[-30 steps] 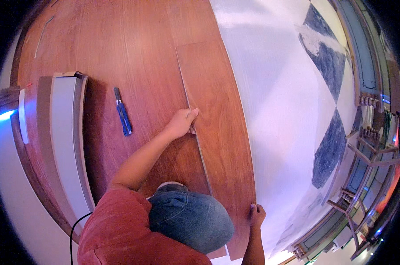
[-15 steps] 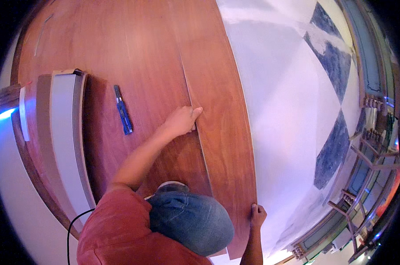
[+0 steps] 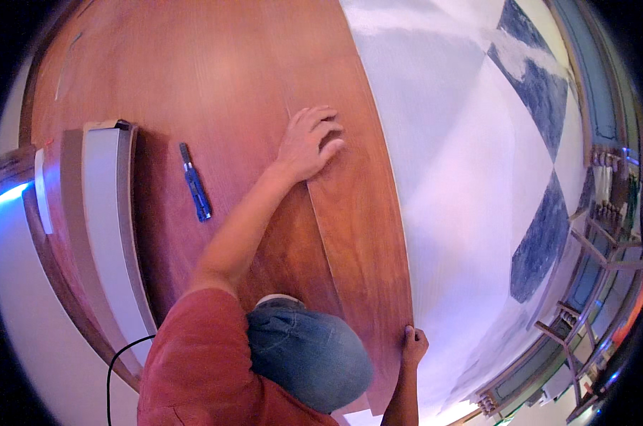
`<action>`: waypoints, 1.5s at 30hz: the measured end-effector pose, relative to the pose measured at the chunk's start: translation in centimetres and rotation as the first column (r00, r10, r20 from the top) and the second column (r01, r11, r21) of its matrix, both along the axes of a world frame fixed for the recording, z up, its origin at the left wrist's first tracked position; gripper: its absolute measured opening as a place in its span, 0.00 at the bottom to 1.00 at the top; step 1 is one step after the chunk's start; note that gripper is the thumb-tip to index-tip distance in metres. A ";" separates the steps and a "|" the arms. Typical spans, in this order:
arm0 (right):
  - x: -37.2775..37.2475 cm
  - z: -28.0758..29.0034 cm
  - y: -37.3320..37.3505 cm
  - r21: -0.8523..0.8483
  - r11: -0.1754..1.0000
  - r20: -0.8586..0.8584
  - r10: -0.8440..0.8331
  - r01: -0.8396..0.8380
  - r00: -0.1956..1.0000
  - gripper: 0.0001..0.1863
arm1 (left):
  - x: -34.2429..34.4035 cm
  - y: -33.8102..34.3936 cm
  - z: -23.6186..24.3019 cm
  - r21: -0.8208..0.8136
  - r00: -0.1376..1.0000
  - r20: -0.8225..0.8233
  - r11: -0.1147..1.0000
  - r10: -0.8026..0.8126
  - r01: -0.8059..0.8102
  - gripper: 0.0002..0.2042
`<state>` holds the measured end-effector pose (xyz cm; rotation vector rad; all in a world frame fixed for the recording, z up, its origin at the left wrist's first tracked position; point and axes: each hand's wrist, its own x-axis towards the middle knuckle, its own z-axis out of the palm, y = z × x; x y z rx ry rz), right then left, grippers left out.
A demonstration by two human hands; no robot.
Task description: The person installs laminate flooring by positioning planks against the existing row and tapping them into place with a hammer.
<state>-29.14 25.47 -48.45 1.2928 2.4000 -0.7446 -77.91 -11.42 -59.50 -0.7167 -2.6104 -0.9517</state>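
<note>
My left hand (image 3: 311,144) lies with its fingers spread across the seam between two reddish-brown wood-look floor planks. Beneath its fingertips is the outer plank (image 3: 368,234), a long strip with its right edge along the pale floor. My right hand (image 3: 415,346) is closed on that plank's outer edge, low in the view and beside my bent knee. A thin gap line runs along the plank's inner side below my left hand. To the left of my left forearm a blue utility knife (image 3: 198,186) rests on the laid planks (image 3: 243,78).
A long box (image 3: 108,206) with white and brown sides stands on the planks at the left, near a black cable (image 3: 115,362). The white floor with dark diamond shapes (image 3: 538,245) spreads to the right. Wooden chairs or railings (image 3: 584,319) line the far right.
My left hand has moved up along the seam, away from me, and its curled fingers have spread out over the plank. My right hand keeps its place on the edge.
</note>
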 end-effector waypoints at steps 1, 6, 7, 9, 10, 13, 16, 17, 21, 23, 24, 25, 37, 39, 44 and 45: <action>-0.3 0.3 -0.1 0.019 1.000 -0.006 -0.003 0.003 1.000 0.22 | -0.2 0.1 -0.5 0.132 0.996 0.085 0.990 0.029 -0.040 0.14; 1.0 1.9 1.0 0.019 0.998 0.010 -0.059 0.058 0.998 0.20 | -0.4 0.9 -0.5 0.410 0.972 0.233 0.905 0.016 -0.113 0.10; 0.9 2.6 0.9 0.032 0.998 0.013 -0.052 0.052 0.999 0.19 | -0.4 0.9 -0.4 0.436 0.967 0.254 0.890 0.017 -0.131 0.10; 1.1 3.6 0.9 0.038 0.998 0.039 -0.041 0.039 0.998 0.19 | -0.3 0.9 -0.2 0.456 0.960 0.280 0.877 0.024 -0.155 0.10; 1.1 3.9 0.8 0.053 0.998 0.061 -0.038 0.035 0.997 0.19 | -0.2 1.0 0.2 0.410 0.956 0.288 0.894 0.058 -0.178 0.10; -0.7 3.8 -0.4 -0.004 0.998 -0.098 -0.062 0.062 0.993 0.27 | -0.4 0.5 -0.5 0.311 0.955 0.275 0.930 0.108 -0.195 0.10; 0.8 1.8 0.2 0.070 0.997 -0.087 -0.029 0.035 0.996 0.27 | -0.5 1.3 -0.6 0.275 0.969 0.226 0.947 0.103 -0.165 0.10; 1.3 1.5 0.8 0.073 0.996 -0.092 -0.033 0.040 0.995 0.27 | -0.5 1.7 -0.6 0.289 0.975 0.204 0.945 0.094 -0.151 0.11; -0.7 3.8 -1.0 0.057 0.997 0.046 -0.062 0.059 0.997 0.23 | -0.3 0.5 -0.5 0.336 0.966 0.251 0.929 0.069 -0.153 0.11; -1.5 5.5 -1.4 0.037 0.995 0.003 -0.095 0.095 0.995 0.22 | -0.4 0.0 -0.7 0.474 0.949 0.312 0.861 0.032 -0.184 0.10; -0.7 6.6 -1.3 0.067 0.994 0.003 -0.085 0.085 0.996 0.22 | -0.4 0.4 -0.7 0.475 0.950 0.312 0.861 0.031 -0.184 0.10; -0.4 7.2 -1.1 0.096 0.993 0.003 -0.074 0.073 0.997 0.22 | -0.2 0.7 -0.7 0.629 0.917 0.400 0.730 -0.008 -0.267 0.10; 1.1 -0.2 1.5 -0.029 0.998 -0.053 -0.065 0.063 0.997 0.20 | -0.5 1.4 -0.7 0.403 0.940 0.330 0.888 0.085 -0.221 0.10; 0.9 -0.2 1.4 -0.023 0.998 -0.046 -0.052 0.051 0.998 0.21 | -0.4 1.3 -0.5 0.365 0.934 0.348 0.906 0.080 -0.213 0.11; 0.2 -0.4 1.2 -0.063 0.996 0.016 -0.068 0.069 0.998 0.23 | -0.5 0.8 -0.7 0.311 0.924 0.380 0.936 0.034 -0.162 0.10; 0.4 -1.2 1.3 -0.061 0.995 0.018 -0.072 0.073 0.997 0.23 | -0.6 1.0 -0.5 0.312 0.924 0.381 0.937 0.030 -0.159 0.10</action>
